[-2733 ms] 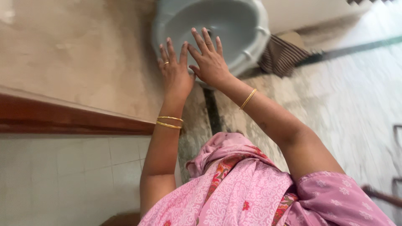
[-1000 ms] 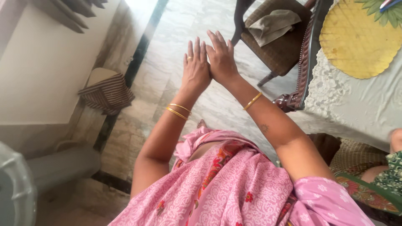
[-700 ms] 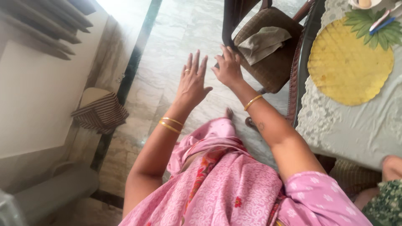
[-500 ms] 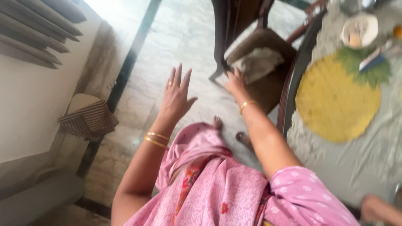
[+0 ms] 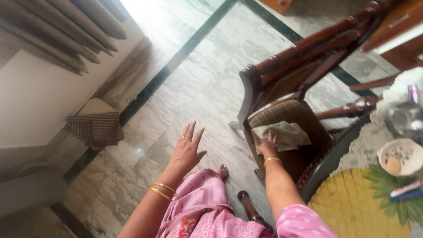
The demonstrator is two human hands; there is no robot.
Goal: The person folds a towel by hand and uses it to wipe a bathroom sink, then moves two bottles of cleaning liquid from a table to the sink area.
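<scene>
Two hands show: the right hand (image 5: 267,146) pressing on one cloth (image 5: 284,135), the left hand (image 5: 187,150) spread over bare floor. One chair (image 5: 293,88) carries that cloth. Three bangles in all, two (image 5: 161,190) on the left wrist, one (image 5: 272,160) on the right; one ring (image 5: 182,138). One bowl (image 5: 400,157) and one yellow mat (image 5: 352,207) lie right of the grip.

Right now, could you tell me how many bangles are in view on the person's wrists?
3: two bangles on the left wrist, one bangle on the right wrist, whose hand touches the cloth.
</scene>
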